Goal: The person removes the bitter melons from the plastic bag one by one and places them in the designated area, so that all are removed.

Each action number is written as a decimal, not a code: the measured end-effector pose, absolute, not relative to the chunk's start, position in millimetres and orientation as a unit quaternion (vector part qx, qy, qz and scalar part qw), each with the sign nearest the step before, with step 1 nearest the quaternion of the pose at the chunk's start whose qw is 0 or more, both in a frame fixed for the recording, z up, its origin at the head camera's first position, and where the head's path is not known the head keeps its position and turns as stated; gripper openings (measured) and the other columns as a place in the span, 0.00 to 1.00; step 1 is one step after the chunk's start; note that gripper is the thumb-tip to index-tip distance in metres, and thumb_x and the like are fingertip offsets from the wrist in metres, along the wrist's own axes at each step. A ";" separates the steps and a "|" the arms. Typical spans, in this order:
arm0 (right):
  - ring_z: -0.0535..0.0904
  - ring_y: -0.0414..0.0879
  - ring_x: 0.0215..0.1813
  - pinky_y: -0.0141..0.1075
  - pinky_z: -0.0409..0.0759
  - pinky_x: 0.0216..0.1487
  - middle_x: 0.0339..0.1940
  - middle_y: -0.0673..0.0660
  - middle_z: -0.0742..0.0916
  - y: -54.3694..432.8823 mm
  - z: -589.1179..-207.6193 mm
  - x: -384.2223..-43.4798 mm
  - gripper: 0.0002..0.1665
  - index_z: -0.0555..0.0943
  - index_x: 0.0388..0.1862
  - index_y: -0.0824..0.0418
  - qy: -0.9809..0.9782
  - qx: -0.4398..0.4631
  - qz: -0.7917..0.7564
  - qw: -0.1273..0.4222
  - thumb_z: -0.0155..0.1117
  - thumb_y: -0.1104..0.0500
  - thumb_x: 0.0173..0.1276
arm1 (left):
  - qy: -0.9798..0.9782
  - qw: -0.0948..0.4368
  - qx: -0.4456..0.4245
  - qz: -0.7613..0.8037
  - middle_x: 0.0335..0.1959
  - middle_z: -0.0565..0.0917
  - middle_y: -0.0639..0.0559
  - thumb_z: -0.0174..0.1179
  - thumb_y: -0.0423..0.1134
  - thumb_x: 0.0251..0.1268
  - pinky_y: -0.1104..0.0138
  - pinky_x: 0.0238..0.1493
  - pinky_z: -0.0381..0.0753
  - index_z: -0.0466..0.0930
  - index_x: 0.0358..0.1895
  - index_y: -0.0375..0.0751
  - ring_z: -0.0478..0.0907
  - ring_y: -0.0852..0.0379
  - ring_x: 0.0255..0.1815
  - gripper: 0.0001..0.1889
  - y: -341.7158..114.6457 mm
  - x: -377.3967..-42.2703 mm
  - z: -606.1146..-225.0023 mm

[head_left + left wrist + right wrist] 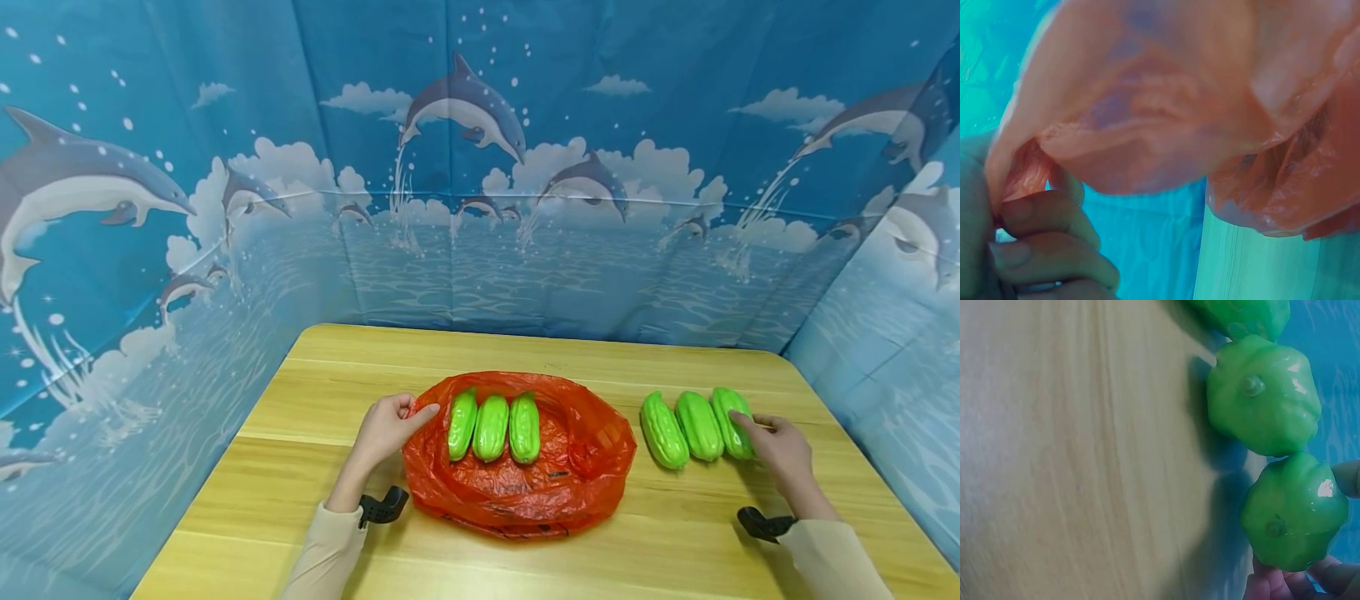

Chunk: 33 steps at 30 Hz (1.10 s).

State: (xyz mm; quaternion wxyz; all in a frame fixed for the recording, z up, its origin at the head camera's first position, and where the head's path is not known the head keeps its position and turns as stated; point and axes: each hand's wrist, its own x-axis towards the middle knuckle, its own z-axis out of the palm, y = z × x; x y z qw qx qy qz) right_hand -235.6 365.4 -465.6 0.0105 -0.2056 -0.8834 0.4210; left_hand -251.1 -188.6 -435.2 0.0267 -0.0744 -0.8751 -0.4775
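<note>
A red plastic bag (510, 500) lies spread open in the middle of the table, its left edge pinched by my left hand (386, 429). In the left wrist view, curled fingers (1047, 219) hold a gathered bit of the plastic (1147, 144). Three glossy green bitter melons, the middle one (491, 427) among them, lie side by side in the bag. Three more are lined up to its right. My right hand (783, 454) grips the rightmost bitter melon (729, 412), thumb on one side and fingers on the other. Its neighbour (700, 426) lies close against it.
The wooden table (300, 467) has rounded far corners. A blue dolphin-print curtain (465, 275) hangs behind it and along both sides. A black wrist mount (384, 506) sits on the left wrist, another (763, 525) on the right.
</note>
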 end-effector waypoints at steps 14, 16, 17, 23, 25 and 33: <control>0.59 0.72 0.62 0.54 0.70 0.47 0.66 0.80 0.58 369.3 -471.3 -234.2 0.56 0.55 0.69 0.77 -0.878 -0.212 0.428 -0.026 0.42 0.28 0.66 | -0.874 0.019 -0.069 -0.480 0.11 0.60 0.56 0.64 0.59 0.57 0.66 0.25 0.61 0.66 0.18 0.43 0.61 0.58 0.16 0.25 -186.8 -250.8 -435.5; 0.58 0.73 0.62 0.56 0.68 0.49 0.67 0.80 0.57 369.5 -471.0 -234.3 0.57 0.55 0.69 0.77 -0.877 -0.210 0.431 -0.032 0.41 0.27 0.65 | -0.873 0.018 -0.068 -0.482 0.11 0.61 0.56 0.64 0.58 0.57 0.66 0.24 0.61 0.67 0.18 0.43 0.62 0.58 0.16 0.25 -186.7 -250.6 -435.4; 0.57 0.73 0.63 0.57 0.68 0.51 0.67 0.80 0.57 369.6 -470.9 -234.4 0.58 0.55 0.69 0.77 -0.877 -0.210 0.431 -0.034 0.41 0.27 0.65 | -0.873 0.018 -0.069 -0.483 0.11 0.61 0.56 0.64 0.58 0.57 0.66 0.24 0.62 0.68 0.18 0.43 0.62 0.58 0.16 0.25 -186.6 -250.4 -435.1; 0.60 0.72 0.61 0.56 0.68 0.50 0.66 0.80 0.59 369.8 -470.9 -233.7 0.57 0.55 0.68 0.78 -0.880 -0.210 0.423 -0.038 0.39 0.28 0.66 | -0.871 0.017 -0.067 -0.486 0.11 0.63 0.56 0.65 0.57 0.57 0.67 0.23 0.62 0.68 0.19 0.43 0.64 0.57 0.16 0.24 -186.3 -250.7 -435.3; 0.65 0.70 0.57 0.53 0.71 0.47 0.65 0.80 0.61 369.7 -470.6 -233.6 0.57 0.56 0.68 0.79 -0.881 -0.210 0.423 -0.037 0.39 0.28 0.66 | -0.872 0.018 -0.067 -0.485 0.11 0.63 0.56 0.65 0.57 0.57 0.67 0.23 0.62 0.68 0.19 0.43 0.64 0.58 0.16 0.24 -186.2 -250.9 -435.6; 0.69 0.67 0.53 0.49 0.72 0.43 0.62 0.80 0.64 371.1 -473.3 -232.1 0.58 0.56 0.67 0.79 -0.884 -0.205 0.418 -0.039 0.39 0.27 0.66 | -0.876 0.019 -0.065 -0.478 0.11 0.62 0.56 0.64 0.57 0.57 0.66 0.25 0.61 0.67 0.18 0.44 0.62 0.57 0.17 0.24 -186.0 -250.4 -434.7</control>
